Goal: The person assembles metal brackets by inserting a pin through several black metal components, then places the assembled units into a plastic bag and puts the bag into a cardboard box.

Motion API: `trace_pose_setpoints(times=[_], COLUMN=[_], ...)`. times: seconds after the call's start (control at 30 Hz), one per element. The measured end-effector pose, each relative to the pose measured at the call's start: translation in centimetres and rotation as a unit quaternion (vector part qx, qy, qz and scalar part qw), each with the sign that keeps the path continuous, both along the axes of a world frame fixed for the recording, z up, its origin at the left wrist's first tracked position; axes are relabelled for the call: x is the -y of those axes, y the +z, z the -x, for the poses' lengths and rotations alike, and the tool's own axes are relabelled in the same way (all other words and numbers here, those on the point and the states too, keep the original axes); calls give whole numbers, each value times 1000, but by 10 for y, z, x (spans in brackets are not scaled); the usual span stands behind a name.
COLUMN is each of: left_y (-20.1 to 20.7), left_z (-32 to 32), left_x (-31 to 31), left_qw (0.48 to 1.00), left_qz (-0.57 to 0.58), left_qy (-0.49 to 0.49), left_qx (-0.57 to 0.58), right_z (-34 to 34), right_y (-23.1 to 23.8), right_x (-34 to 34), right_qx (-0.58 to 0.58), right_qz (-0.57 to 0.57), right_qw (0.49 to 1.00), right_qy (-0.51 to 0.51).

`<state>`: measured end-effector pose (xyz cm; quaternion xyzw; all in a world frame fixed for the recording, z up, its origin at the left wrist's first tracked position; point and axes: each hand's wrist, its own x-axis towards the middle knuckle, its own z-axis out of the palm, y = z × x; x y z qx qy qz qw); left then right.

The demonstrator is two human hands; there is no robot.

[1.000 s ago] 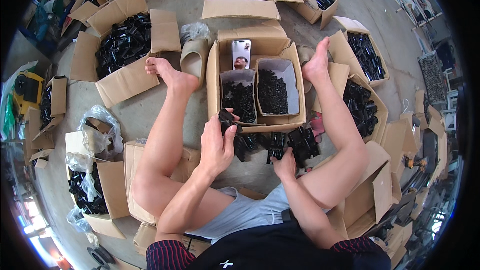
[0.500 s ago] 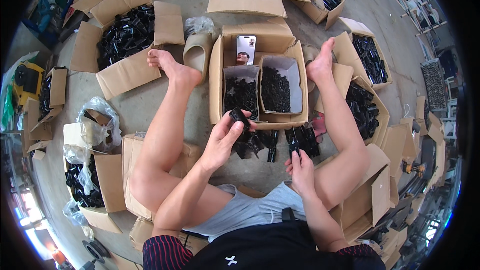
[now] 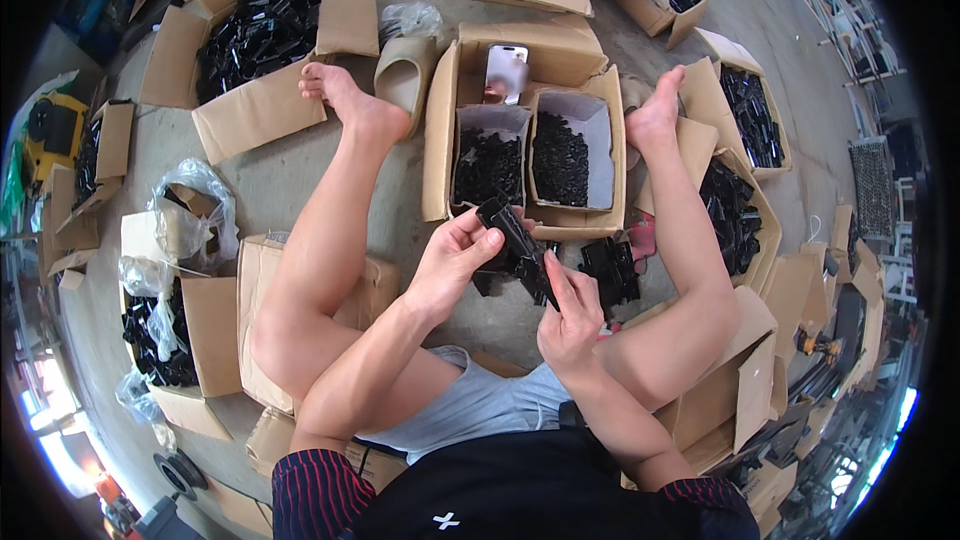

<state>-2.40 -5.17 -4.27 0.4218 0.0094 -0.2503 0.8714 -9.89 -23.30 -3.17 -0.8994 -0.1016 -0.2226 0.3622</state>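
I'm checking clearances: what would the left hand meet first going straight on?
Past its black part, the left hand would probably meet the cardboard box's near wall; depth is unclear.

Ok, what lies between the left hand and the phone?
In the head view, the left inner box of small black pieces lies between the left hand and phone.

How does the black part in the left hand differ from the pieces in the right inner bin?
The held part is clearly larger; the bin pieces are small. The left hand has the held part aslant in the air, while the bin pieces lie heaped in the grey-lined bin. Both are black.
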Motion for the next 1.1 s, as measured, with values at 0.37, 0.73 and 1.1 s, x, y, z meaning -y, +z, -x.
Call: trace_pose_setpoints(times=[0.37,0.73,1.1], left_y=[5,11,77], left_z=[1,2,-26], left_x=[-1,-5,-96], left_qw=[999,997,840], left_qz=[-9,-35,-333], left_qy=[26,64,318], left_qx=[25,29,288], right_z=[-6,-15,-102], right_y=[-8,-13,-26], right_x=[-5,-8,28], right_qx=[15,-11,-169], right_qz=[70,65,-31], right_qw=[997,997,984], right_qy=[-7,43,-47])
